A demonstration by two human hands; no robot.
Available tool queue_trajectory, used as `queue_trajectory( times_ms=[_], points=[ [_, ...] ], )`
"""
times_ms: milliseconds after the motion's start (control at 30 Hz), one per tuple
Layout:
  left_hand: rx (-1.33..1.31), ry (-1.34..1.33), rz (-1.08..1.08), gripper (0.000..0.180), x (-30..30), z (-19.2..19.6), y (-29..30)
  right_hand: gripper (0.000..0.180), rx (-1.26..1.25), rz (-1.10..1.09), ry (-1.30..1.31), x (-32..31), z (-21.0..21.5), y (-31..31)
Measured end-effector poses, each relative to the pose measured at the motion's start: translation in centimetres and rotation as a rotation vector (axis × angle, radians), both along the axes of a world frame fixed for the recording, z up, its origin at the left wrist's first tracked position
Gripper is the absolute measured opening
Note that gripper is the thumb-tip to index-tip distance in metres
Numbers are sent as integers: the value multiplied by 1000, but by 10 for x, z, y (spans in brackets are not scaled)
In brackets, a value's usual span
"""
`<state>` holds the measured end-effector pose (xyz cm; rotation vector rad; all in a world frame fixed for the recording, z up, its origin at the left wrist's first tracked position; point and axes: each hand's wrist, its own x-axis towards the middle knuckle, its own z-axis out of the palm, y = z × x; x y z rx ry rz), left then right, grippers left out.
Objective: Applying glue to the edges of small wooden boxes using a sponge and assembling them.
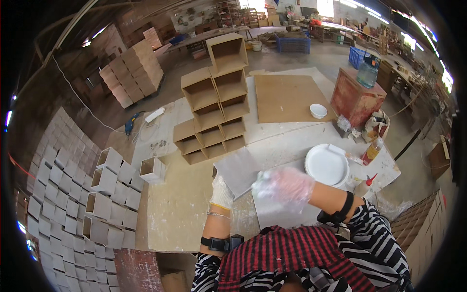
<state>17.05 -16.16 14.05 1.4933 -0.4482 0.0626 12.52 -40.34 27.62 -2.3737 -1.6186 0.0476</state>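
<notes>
Gloved left hand point(222, 192) steadies grey board point(238, 170); right hand point(287, 186) blurred above it.

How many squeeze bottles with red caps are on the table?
2. One bottle lies right of the white plate; the other sits just below the plate, near the right hand. More may be hidden.

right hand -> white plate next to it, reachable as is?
Probably yes. The right hand, in a thin clear glove and blurred, is over the grey panel, and the white plate lies just to its right on the table. Nothing stands between them; the glue bottles sit on the plate's far side.
</notes>
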Motion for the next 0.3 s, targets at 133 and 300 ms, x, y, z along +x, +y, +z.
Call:
queue_trajectory(
  times_ms=[133, 300],
  points=[
    [68, 38, 154, 36, 0, 13, -8, 39, 264, -39, -289, 9, 11, -16],
    [60, 332, 136, 48, 15, -8, -7, 60, 166, -29, -151, 6, 9, 19]
  ],
)
